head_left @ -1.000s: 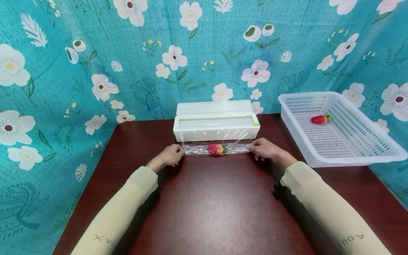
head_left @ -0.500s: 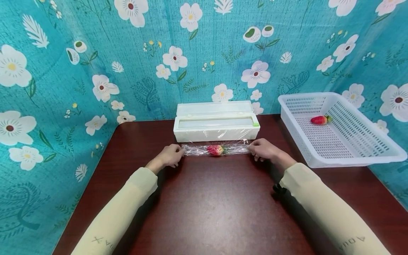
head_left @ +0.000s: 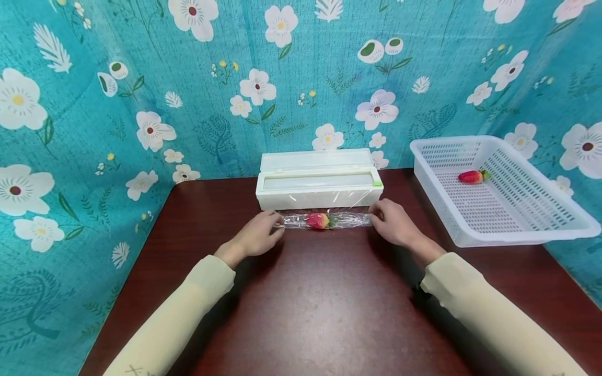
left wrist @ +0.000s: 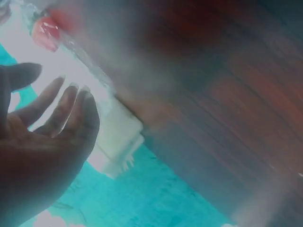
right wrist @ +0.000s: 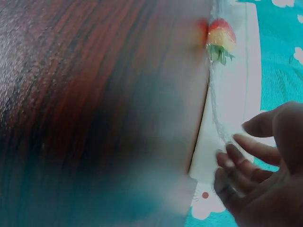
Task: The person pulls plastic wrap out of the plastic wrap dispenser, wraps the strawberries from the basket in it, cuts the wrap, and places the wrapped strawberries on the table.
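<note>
A red strawberry [head_left: 317, 221] lies in the middle of a narrow, crumpled strip of cling film [head_left: 350, 220] on the table. From the strip, clear film reaches up to the front of a white cling film box [head_left: 320, 199]. My left hand [head_left: 256, 233] is at the strip's left end; in the left wrist view its thumb stands apart from loosely bent fingers [left wrist: 71, 111]. At the right end is my right hand [head_left: 395, 224], its fingertips touching or very near the film, with the thumb [right wrist: 260, 124] apart from the fingers.
Behind the strip, the box has its clear lid [head_left: 316, 158] raised and a green slider [head_left: 377, 183] at its right end. A white perforated basket [head_left: 470, 230] stands at the right, holding another strawberry [head_left: 472, 176]. A floral curtain [head_left: 202, 78] hangs behind the dark table [head_left: 301, 308].
Both hands were pinching the ends of the film strip. Now their fingers have loosened; the left has shifted slightly right, and the right has turned. The strawberry stays in place.
</note>
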A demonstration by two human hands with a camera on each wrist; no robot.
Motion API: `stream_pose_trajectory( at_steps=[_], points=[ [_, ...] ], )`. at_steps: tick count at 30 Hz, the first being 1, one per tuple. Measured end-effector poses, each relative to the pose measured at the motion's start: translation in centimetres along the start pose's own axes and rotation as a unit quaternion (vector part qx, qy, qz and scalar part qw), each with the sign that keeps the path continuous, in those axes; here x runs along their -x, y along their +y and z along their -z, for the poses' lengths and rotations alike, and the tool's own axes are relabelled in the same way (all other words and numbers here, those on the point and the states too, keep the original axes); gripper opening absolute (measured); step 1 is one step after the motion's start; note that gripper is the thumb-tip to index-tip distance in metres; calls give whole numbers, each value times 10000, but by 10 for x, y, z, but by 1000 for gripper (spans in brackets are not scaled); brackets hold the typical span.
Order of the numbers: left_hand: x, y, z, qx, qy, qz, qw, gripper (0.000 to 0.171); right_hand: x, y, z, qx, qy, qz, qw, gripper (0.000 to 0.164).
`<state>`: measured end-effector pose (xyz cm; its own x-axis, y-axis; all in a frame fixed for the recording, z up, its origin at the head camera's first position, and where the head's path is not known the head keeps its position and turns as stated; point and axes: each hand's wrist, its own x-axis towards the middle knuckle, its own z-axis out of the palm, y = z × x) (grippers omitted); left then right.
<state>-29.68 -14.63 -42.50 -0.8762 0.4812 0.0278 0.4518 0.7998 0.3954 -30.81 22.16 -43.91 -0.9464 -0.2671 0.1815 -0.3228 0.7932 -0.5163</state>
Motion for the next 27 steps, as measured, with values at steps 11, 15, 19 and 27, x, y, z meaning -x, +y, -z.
stream_pose_trajectory(
  at_steps=[11, 15, 19, 27],
  points=[
    [-9, -6, -20, -321, -653, -549, 9958, 50, 1, -14, -7, 841, -804, 1073, 9874, 25],
    [-16, -23, -34, -167, -731, -729, 9945, 54, 3, -10, -11, 993, -1258, 920, 9828, 32],
    [-10, -11, -27, -132, -954, -518, 9940, 53, 4, -6, -11, 1077, -1310, 696, 9831, 32],
    [-19, -35, -45, -259, -666, -767, 9945, 53, 6, 3, -6, 1226, -1152, 216, 9855, 24]
  ],
)
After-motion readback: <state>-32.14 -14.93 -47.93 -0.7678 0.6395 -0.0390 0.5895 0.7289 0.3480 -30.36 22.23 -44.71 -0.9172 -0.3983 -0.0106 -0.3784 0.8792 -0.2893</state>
